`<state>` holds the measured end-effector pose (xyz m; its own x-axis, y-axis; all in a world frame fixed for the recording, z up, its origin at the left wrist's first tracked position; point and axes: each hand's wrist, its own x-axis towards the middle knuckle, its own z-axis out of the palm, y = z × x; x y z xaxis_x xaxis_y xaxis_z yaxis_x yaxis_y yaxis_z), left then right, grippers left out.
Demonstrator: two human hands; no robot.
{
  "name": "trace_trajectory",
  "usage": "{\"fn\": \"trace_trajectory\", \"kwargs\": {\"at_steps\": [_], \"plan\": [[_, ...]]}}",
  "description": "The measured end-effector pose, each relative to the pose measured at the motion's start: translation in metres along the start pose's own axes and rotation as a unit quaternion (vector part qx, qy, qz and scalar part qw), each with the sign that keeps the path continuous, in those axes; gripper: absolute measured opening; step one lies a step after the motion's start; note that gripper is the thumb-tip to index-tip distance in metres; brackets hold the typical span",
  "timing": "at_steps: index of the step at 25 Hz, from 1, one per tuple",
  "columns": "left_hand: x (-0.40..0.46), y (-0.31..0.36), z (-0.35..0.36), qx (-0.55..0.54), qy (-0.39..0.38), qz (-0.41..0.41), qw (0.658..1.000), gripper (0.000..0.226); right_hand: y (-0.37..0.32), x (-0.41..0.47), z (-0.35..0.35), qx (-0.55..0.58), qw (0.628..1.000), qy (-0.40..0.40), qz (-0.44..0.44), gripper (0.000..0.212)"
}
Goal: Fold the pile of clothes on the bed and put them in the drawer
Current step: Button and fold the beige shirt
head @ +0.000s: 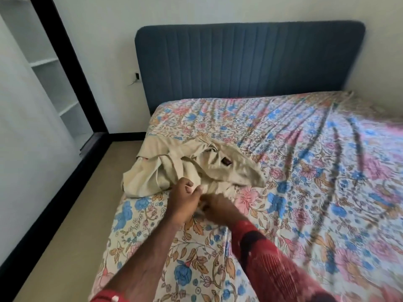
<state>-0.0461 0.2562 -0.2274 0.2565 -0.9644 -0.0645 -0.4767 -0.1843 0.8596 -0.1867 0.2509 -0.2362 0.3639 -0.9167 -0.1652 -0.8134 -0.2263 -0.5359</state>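
Observation:
A crumpled beige garment [187, 166] lies on the left side of the bed [305, 171], near its edge, with a dark label showing in its folds. My left hand [182, 198] is closed on the near edge of the beige cloth. My right hand [218, 207] is pressed against the left one and pinches the same edge; motion blur hides its fingers. Both hands sit at the garment's front edge. No drawer is in view.
The bed carries a floral sheet and a blue padded headboard [248, 62]. A white shelf unit with a black frame [58, 83] stands at the left wall. A strip of beige floor [72, 225] runs between it and the bed.

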Motion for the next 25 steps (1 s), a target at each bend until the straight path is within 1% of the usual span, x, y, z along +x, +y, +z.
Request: {"fn": "trace_trajectory", "kwargs": {"at_steps": [2,3,4,5,6,7,8,9,10,11,12,13,14,15,16,17,18,19,21,22,23,24,25], "plan": [[0.007,-0.010,-0.004,0.063,0.012,0.018,0.998,0.051,-0.005,-0.040,0.023,-0.034,0.997,-0.059,-0.042,0.017],[0.009,-0.015,-0.006,0.129,0.005,0.037,0.991,0.064,-0.004,-0.058,0.026,-0.046,0.995,-0.074,-0.047,0.020],[0.011,-0.021,-0.007,0.219,-0.013,0.059,0.974,0.073,0.003,-0.071,0.025,-0.056,0.994,-0.085,-0.045,0.021],[0.012,-0.028,-0.008,0.307,-0.038,0.076,0.948,0.077,0.010,-0.080,0.019,-0.069,0.991,-0.106,-0.037,0.019],[0.011,-0.033,-0.009,0.369,-0.067,0.084,0.923,0.078,0.018,-0.085,0.011,-0.082,0.987,-0.136,-0.037,0.015],[0.009,-0.039,-0.011,0.400,-0.094,0.076,0.908,0.079,0.025,-0.085,0.002,-0.085,0.982,-0.167,-0.037,0.018],[0.006,-0.045,-0.011,0.411,-0.115,0.058,0.903,0.080,0.028,-0.081,-0.006,-0.080,0.979,-0.181,-0.038,0.025],[0.003,-0.048,-0.012,0.415,-0.121,0.049,0.901,0.078,0.025,-0.075,-0.012,-0.061,0.984,-0.162,-0.033,0.028],[0.002,-0.051,-0.013,0.413,-0.112,0.052,0.902,0.072,0.020,-0.068,-0.016,-0.027,0.994,-0.104,-0.024,0.027],[0.000,-0.052,-0.014,0.399,-0.091,0.067,0.910,0.062,0.018,-0.058,-0.016,0.008,1.000,-0.016,-0.009,0.025],[-0.001,-0.053,-0.015,0.362,-0.072,0.081,0.926,0.049,0.015,-0.050,-0.017,0.025,0.997,0.077,0.009,0.028],[-0.005,-0.054,-0.020,0.316,-0.063,0.085,0.943,0.036,0.019,-0.040,-0.012,0.009,0.991,0.131,0.028,0.045],[-0.011,-0.055,-0.024,0.282,-0.060,0.079,0.954,0.026,0.025,-0.034,-0.006,-0.043,0.989,0.134,0.050,0.062],[-0.020,-0.057,-0.029,0.259,-0.064,0.062,0.962,0.023,0.029,-0.030,0.003,-0.095,0.988,0.106,0.068,0.065],[-0.030,-0.062,-0.034,0.243,-0.077,0.040,0.966,0.023,0.036,-0.029,0.013,-0.124,0.986,0.077,0.077,0.055],[-0.043,-0.067,-0.039,0.225,-0.097,0.019,0.969,0.023,0.044,-0.030,0.020,-0.117,0.988,0.063,0.079,0.041],[-0.054,-0.073,-0.044,0.208,-0.131,0.003,0.969,0.022,0.047,-0.038,0.022,-0.089,0.992,0.051,0.073,0.030],[-0.063,-0.074,-0.051,0.199,-0.180,-0.007,0.963,0.020,0.050,-0.051,0.024,-0.062,0.996,0.039,0.057,0.024],[-0.063,-0.072,-0.071,0.170,-0.287,-0.032,0.942,0.016,0.043,-0.081,0.022,-0.046,0.999,-0.007,0.001,0.025],[-0.059,-0.070,-0.081,0.137,-0.323,-0.043,0.935,0.014,0.035,-0.098,0.018,-0.052,0.997,-0.042,-0.033,0.025],[-0.055,-0.068,-0.087,0.105,-0.331,-0.044,0.937,0.011,0.032,-0.115,0.017,-0.067,0.993,-0.083,-0.052,0.022],[-0.049,-0.065,-0.091,0.088,-0.303,-0.035,0.948,0.009,0.029,-0.130,0.012,-0.078,0.987,-0.131,-0.061,0.015],[-0.041,-0.061,-0.090,0.093,-0.250,-0.009,0.964,0.008,0.032,-0.143,0.004,-0.081,0.979,-0.180,-0.059,0.009]]}}
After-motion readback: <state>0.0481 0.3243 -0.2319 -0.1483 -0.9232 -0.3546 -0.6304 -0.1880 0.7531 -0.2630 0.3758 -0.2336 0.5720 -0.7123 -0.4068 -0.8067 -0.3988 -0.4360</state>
